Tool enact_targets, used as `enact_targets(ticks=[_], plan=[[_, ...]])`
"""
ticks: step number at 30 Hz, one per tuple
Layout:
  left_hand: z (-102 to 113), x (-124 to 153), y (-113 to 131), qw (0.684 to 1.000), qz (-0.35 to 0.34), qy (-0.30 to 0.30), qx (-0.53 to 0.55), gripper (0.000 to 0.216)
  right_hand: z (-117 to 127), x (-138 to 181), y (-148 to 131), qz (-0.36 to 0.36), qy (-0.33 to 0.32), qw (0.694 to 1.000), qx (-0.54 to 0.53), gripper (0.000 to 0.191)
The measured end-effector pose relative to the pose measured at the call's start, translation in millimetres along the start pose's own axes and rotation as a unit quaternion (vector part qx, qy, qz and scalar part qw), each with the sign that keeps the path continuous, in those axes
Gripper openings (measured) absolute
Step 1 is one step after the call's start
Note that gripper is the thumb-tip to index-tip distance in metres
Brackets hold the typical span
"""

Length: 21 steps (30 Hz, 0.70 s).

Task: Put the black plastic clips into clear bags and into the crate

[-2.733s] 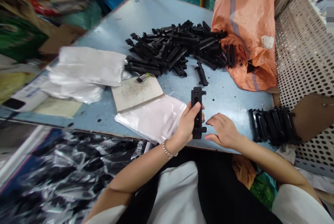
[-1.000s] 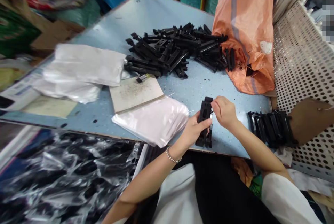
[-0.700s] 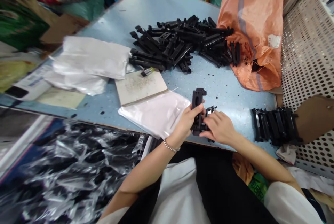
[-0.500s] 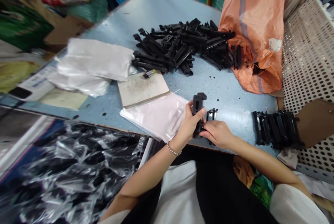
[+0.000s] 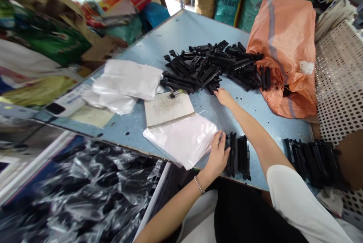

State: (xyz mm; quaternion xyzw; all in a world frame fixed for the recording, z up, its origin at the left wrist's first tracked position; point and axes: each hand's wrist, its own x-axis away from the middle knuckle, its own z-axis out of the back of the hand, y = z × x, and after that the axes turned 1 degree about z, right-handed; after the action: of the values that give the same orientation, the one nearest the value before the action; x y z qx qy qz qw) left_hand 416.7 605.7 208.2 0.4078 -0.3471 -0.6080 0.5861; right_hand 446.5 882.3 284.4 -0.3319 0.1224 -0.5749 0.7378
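Head: right fingers [image 5: 219,93] touch black pile [image 5: 219,60]

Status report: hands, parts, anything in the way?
Right hand at near edge of black pile. Left hand at front black parts. Grips unclear. Nothing visibly blocking.

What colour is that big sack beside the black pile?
The sack is orange with a greyish stripe; it shows best in the head view.

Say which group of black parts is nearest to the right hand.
The loose heap; the right hand is at its near edge. The small row and longer row lie farther off.
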Motion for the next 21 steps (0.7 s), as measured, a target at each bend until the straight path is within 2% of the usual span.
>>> enact_targets(ticks=[2, 4, 6, 8, 10, 11, 14, 18, 19, 21], plan=[[12, -10, 2, 0.998, 0.013, 0.001, 0.062, 0.054, 7, 13, 11, -0.003, -0.020, 0.999, -0.037, 0.022], [26, -31, 6, 0.980, 0.065, 0.024, 0.186, 0.055, 14, 42, 24, -0.004, -0.045, 0.995, -0.084, 0.034], [37, -62, 13, 0.922, 0.140, 0.055, 0.356, 0.055, 15, 81, 36, -0.002, -0.071, 0.989, -0.129, 0.045], [45, -93, 21, 0.836, 0.206, 0.068, 0.503, 0.053, 12, 124, 43, 0.011, -0.089, 0.984, -0.152, 0.050], [49, -114, 29, 0.774, 0.248, 0.060, 0.580, 0.049, 10, 163, 46, 0.064, -0.093, 0.984, -0.138, 0.042], [51, -118, 34, 0.760, 0.259, 0.052, 0.594, 0.048, 10, 179, 47, 0.092, -0.093, 0.983, -0.126, 0.037], [56, -103, 49, 0.767, 0.248, 0.018, 0.592, 0.045, 23, 207, 47, 0.140, -0.046, 0.986, -0.084, 0.030], [60, -55, 70, 0.795, 0.227, -0.070, 0.558, 0.045, 46, 213, 43, 0.186, 0.107, 0.976, 0.047, 0.042], [60, -46, 74, 0.798, 0.231, -0.090, 0.549, 0.044, 48, 213, 41, 0.200, 0.118, 0.970, 0.071, 0.045], [59, -32, 79, 0.812, 0.231, -0.110, 0.524, 0.042, 48, 211, 36, 0.209, 0.101, 0.971, 0.059, 0.049]])
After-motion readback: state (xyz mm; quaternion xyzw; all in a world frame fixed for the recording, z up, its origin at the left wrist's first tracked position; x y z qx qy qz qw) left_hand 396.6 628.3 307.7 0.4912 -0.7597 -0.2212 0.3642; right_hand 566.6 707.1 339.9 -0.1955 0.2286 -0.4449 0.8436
